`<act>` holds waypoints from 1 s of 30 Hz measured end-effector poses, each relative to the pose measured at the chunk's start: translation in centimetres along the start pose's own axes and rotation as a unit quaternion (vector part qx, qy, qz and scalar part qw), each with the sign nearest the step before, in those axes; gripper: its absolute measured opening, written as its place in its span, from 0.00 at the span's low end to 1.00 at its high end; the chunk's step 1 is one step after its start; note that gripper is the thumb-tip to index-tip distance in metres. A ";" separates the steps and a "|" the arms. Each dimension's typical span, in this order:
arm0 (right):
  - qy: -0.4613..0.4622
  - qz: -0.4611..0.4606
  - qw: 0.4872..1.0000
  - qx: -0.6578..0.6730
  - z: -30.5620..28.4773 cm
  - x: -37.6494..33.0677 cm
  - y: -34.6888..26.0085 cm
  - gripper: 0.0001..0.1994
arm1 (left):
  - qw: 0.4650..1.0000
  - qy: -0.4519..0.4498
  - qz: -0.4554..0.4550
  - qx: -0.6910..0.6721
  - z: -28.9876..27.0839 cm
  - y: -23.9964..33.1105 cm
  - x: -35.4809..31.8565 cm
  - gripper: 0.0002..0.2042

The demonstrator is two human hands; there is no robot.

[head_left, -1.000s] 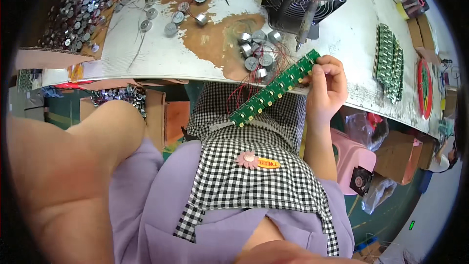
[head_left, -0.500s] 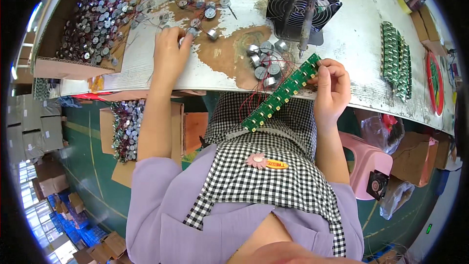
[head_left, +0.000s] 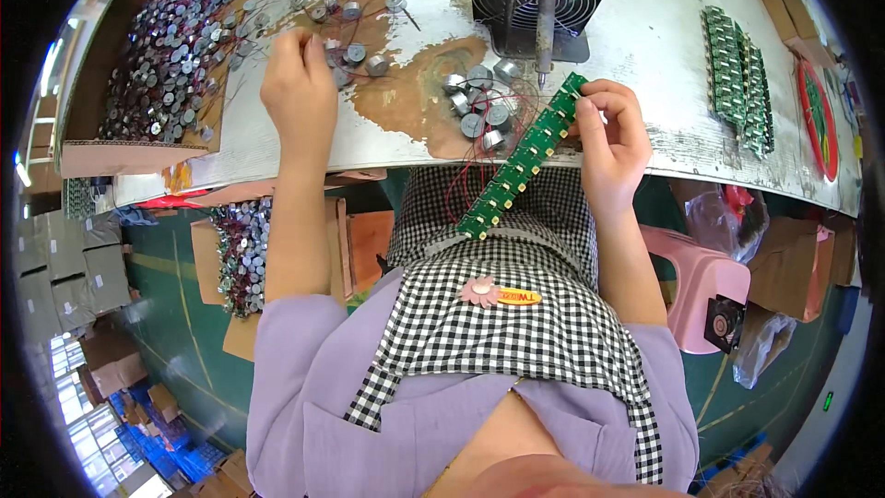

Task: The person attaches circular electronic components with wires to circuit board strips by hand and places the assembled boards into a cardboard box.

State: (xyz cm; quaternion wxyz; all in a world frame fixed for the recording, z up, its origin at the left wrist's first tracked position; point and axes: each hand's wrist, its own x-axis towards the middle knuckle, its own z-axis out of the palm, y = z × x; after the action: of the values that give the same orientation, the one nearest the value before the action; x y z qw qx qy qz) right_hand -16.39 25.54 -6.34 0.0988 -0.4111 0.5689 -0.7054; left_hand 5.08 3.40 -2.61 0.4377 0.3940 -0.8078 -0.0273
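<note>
My right hand point(head_left: 613, 143) pinches the upper end of a long green circuit board strip point(head_left: 516, 166), which slants down left over the table's edge to my lap. Small pale parts line the strip. Thin red wires hang beside its lower half, from a pile of small round silver motors point(head_left: 498, 116) left of the board. My left hand point(head_left: 300, 78) is over the table, with thumb and forefinger drawn together; what is between them, if anything, cannot be made out. Nearby are several loose motors point(head_left: 355, 53). Just above the board's upper end, a soldering iron point(head_left: 545, 41) points down.
Behind the soldering iron stands a black fan point(head_left: 498, 0). At left, a cardboard box point(head_left: 129, 159) holds many wired motors. Stacked green boards point(head_left: 737, 83) lie at right, near a red-rimmed round tray point(head_left: 834, 143). A pink stool point(head_left: 696, 277) stands below the table.
My left hand has drawn back from the loose motors, its thumb and forefinger now closer together. The right hand keeps hold of the circuit board strip. The whole view has shifted slightly.
</note>
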 end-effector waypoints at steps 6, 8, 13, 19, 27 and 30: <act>0.006 0.011 1.000 0.007 0.1 0.1 0.1 0.02 | 0.952 0.014 -0.151 -0.266 -1.7 -0.5 5.5 0.08; 0.006 0.008 1.000 0.006 0.1 0.1 0.1 0.02 | 0.934 0.011 -0.108 -0.341 -2.9 0.4 6.2 0.08; 0.017 0.013 0.997 0.077 0.1 -0.1 0.0 0.02 | 0.923 -0.166 -0.111 -0.328 -4.0 5.1 2.1 0.07; -0.007 -0.004 0.998 0.057 -0.2 -0.5 -0.4 0.03 | 0.743 -0.309 -0.267 -0.530 -2.3 7.9 -3.0 0.06; -0.028 -0.056 0.998 -0.012 1.0 -1.4 -0.5 0.04 | 0.771 -0.352 -0.257 -0.464 -0.5 10.3 -3.8 0.05; -0.030 -0.065 0.997 -0.001 0.8 -1.5 -0.5 0.04 | 0.843 -0.315 -0.159 -0.406 0.1 11.6 -4.4 0.05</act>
State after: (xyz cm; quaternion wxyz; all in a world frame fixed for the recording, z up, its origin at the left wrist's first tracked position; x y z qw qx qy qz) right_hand -14.73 26.05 -6.62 0.0693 -0.4686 0.5386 -0.6968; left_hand -0.75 14.27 -1.12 0.2705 0.2746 -0.7450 -0.5445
